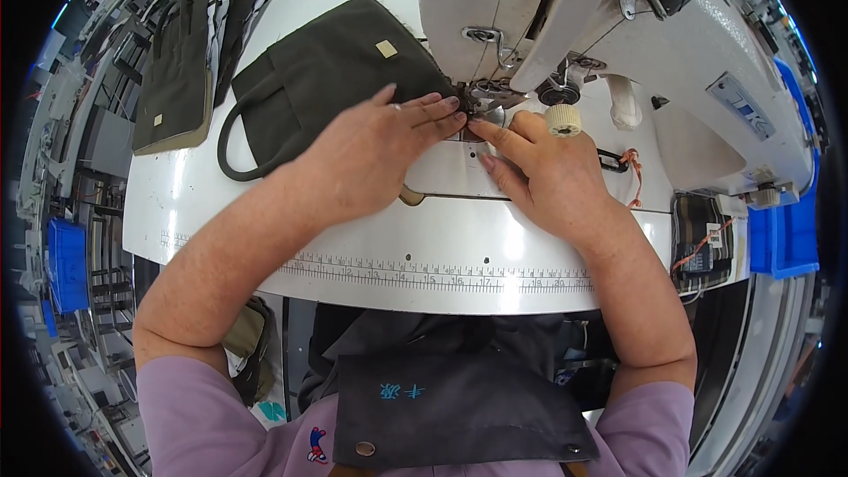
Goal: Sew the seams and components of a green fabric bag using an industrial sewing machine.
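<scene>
Left hand (371,155) on dark bag (318,71), blue bin (783,247) at right

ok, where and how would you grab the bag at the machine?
By its handle, coming from the left. The loop stands out past the lower left of the bag with a gap inside, so fingers can probably hook through. The opposite end looks worse: it lies close to the machine foot, with the left hand over that side.
</scene>
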A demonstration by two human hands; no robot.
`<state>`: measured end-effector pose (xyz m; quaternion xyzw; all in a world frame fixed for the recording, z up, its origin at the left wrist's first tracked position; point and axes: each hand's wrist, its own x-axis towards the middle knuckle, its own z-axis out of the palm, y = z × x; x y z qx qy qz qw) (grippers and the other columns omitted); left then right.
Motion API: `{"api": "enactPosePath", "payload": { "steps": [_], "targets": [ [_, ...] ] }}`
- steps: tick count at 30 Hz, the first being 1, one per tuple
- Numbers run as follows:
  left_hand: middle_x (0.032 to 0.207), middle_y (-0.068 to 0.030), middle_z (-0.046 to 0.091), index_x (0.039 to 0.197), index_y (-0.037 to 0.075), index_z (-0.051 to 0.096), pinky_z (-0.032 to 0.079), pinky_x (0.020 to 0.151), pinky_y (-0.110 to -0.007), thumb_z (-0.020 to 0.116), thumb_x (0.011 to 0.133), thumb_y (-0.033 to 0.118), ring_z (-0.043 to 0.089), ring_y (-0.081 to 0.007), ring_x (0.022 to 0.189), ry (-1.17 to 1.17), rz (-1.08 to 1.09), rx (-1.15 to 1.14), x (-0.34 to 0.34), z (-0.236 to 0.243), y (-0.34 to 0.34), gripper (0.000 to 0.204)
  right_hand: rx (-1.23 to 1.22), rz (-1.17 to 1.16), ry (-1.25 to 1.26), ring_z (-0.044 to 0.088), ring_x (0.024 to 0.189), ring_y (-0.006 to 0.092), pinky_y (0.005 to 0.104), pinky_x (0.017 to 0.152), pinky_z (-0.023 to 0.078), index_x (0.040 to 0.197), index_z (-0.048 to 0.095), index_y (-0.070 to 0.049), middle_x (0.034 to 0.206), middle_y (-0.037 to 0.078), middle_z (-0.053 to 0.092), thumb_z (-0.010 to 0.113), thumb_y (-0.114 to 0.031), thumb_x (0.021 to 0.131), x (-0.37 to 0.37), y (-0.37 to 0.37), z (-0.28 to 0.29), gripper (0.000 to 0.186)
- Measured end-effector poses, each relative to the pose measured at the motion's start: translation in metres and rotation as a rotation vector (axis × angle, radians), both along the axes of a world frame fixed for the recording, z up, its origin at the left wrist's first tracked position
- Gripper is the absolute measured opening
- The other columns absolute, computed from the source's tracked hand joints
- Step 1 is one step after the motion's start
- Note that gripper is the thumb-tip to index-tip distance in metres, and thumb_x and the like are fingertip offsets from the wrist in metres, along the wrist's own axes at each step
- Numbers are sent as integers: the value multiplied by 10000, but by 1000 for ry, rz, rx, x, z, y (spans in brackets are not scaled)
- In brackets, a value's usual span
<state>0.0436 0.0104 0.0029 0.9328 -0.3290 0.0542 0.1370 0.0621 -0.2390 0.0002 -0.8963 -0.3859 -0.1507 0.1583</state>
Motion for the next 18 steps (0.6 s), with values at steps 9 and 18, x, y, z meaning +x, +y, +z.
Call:
{"api": "enactPosePath", "payload": {
  "steps": [9,18],
  "targets": [
    [1526,-173,519,1469,31,557,278,1251,-520,711,845,279,449,-374,1449,109,-186,-77,19,4,17,689,6,-8,-2,668,757,281,426,650,530,1212,717,-162,871,73,636,716,-264,914,2,-1,-2,315],
    [1545,-152,500,1477,30,534,245,1261,-541,655,965,513,377,-275,1512,56,-86,8,12,2,9,714,31,-6,-24,675,768,285,429,681,534,1147,751,-137,842,83,659,731,-270,896,2,-1,-2,286]
  ]
}}
